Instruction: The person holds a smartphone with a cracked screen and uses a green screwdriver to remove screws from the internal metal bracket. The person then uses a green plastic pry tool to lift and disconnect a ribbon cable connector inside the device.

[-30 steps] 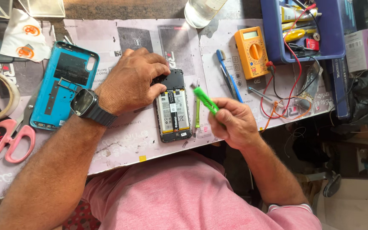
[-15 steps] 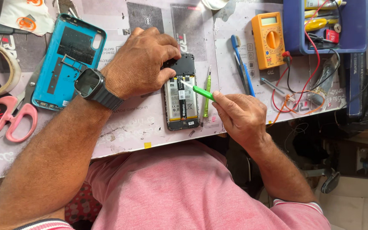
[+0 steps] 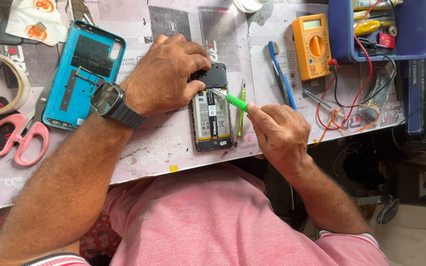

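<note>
Cluttered counter (image 3: 139, 157) with paper mats: the right hand (image 3: 279, 130), fingers pinched on a green pry tool (image 3: 232, 101), has come in from mid-air; its tip now touches the opened phone (image 3: 212, 116) near the battery top. Left hand (image 3: 166, 74) presses the phone's upper end, fingers curled over it. Prying looks under way.

One opened phone (image 3: 212, 118), one blue back cover (image 3: 82, 74), one orange multimeter (image 3: 312, 46), one pink scissors (image 3: 18, 138), two hands (image 3: 166, 74), one wristwatch (image 3: 108, 98), one toothbrush (image 3: 281, 74).
</note>
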